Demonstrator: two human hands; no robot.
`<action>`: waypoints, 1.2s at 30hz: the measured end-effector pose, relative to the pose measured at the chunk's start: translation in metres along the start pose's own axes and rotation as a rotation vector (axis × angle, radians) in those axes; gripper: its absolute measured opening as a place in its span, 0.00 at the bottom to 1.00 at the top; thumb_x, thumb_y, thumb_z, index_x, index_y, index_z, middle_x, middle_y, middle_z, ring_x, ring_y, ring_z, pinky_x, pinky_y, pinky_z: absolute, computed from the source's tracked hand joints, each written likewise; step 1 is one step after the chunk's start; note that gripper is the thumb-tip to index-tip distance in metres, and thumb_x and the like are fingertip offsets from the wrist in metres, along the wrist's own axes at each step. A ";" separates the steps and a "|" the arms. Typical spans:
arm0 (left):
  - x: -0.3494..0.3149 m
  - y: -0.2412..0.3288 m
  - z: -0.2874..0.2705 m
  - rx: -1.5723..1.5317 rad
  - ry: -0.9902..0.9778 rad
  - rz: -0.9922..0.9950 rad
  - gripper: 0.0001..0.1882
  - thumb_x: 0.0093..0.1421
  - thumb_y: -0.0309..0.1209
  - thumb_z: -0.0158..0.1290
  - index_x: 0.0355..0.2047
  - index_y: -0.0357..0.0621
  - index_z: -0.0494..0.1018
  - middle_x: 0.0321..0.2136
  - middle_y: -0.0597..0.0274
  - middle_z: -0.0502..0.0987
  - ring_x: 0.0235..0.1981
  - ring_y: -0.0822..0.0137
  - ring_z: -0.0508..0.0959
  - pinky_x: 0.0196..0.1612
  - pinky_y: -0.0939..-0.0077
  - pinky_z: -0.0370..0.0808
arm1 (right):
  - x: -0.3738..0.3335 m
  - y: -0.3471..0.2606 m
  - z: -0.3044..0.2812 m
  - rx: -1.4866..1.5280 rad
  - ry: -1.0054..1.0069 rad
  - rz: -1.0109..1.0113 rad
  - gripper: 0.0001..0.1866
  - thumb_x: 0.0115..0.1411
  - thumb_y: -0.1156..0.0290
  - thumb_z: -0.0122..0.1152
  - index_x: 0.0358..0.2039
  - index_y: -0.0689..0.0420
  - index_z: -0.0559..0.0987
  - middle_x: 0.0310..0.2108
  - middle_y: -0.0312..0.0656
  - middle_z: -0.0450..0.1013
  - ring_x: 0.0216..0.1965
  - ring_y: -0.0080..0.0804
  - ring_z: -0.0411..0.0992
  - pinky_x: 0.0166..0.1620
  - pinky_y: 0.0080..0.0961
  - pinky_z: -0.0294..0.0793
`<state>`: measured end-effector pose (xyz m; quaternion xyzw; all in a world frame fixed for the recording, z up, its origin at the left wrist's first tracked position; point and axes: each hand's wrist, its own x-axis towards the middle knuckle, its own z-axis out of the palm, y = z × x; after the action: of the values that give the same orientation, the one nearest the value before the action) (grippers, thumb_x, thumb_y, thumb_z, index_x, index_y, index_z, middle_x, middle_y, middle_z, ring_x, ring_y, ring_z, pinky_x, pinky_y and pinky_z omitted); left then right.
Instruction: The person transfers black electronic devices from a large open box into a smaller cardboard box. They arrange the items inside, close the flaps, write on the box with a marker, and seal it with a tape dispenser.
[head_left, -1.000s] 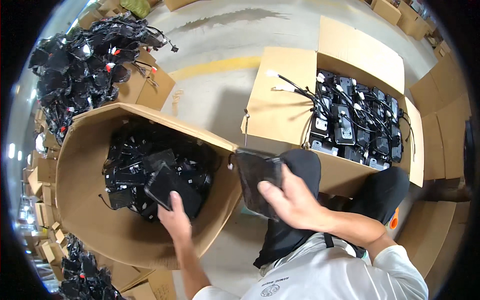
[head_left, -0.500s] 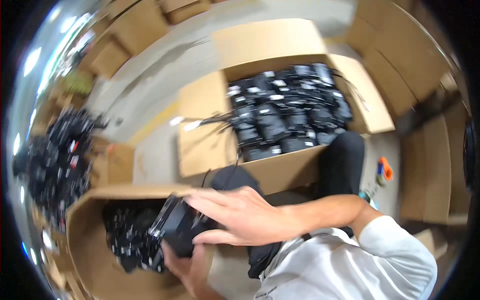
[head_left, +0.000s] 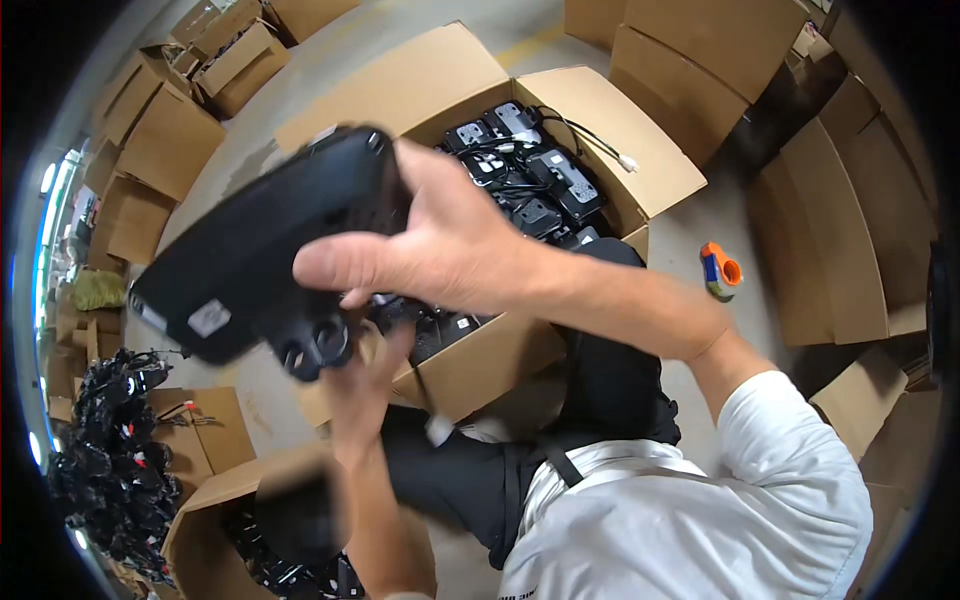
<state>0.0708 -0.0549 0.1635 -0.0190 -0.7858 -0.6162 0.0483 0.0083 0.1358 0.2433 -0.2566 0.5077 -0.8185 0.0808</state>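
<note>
Raised in front of me is a long black plastic device [head_left: 250, 250] with a small white label and two round ring-like parts on its lower edge. My right hand [head_left: 440, 230] grips its right end, thumb across the face and fingers behind. Below that end, my left hand [head_left: 370, 390] is closed near the ring parts; what its fingers hold is partly hidden. A thin dark cable with a white connector [head_left: 438, 430] dangles beside it, blurred. Beyond my hands, an open carton [head_left: 480, 375] holds several similar black devices [head_left: 570, 185] with cables.
At the lower left, an open box [head_left: 200, 500] contains black parts, with a blurred dark shape [head_left: 300, 510] over it. A heap of black parts [head_left: 110, 460] lies farther left. An orange tape dispenser [head_left: 720, 268] sits on the floor at right, near tall cartons [head_left: 830, 230].
The black device has come up out of the lower-left box toward the carton ahead, held by my right hand. My left hand has also risen. The view has shifted.
</note>
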 end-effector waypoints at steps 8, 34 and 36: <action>0.077 -0.078 0.112 0.419 -0.444 0.362 0.23 0.67 0.38 0.56 0.56 0.34 0.73 0.53 0.45 0.77 0.49 0.51 0.79 0.53 0.60 0.73 | 0.005 0.000 -0.075 -1.107 -0.087 -0.521 0.37 0.46 0.67 0.82 0.54 0.63 0.73 0.43 0.47 0.77 0.43 0.41 0.78 0.48 0.32 0.77; 0.129 -0.200 -0.049 0.297 0.631 -0.476 0.25 0.67 0.38 0.55 0.53 0.23 0.72 0.51 0.36 0.77 0.51 0.47 0.77 0.56 0.58 0.73 | -0.080 0.145 -0.239 -1.168 -0.546 0.930 0.42 0.63 0.35 0.57 0.45 0.71 0.79 0.44 0.64 0.78 0.51 0.58 0.77 0.53 0.46 0.75; 0.142 -0.235 -0.084 0.585 0.649 -0.073 0.21 0.63 0.25 0.52 0.54 0.22 0.69 0.50 0.33 0.76 0.50 0.43 0.77 0.57 0.55 0.72 | -0.061 0.126 -0.219 -1.238 -0.614 0.761 0.34 0.63 0.42 0.61 0.44 0.67 0.80 0.41 0.62 0.79 0.49 0.57 0.77 0.52 0.48 0.76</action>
<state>-0.0866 -0.1973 -0.0297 0.2179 -0.8715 -0.3432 0.2744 -0.0652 0.2731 0.0353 -0.2784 0.8788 -0.1957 0.3345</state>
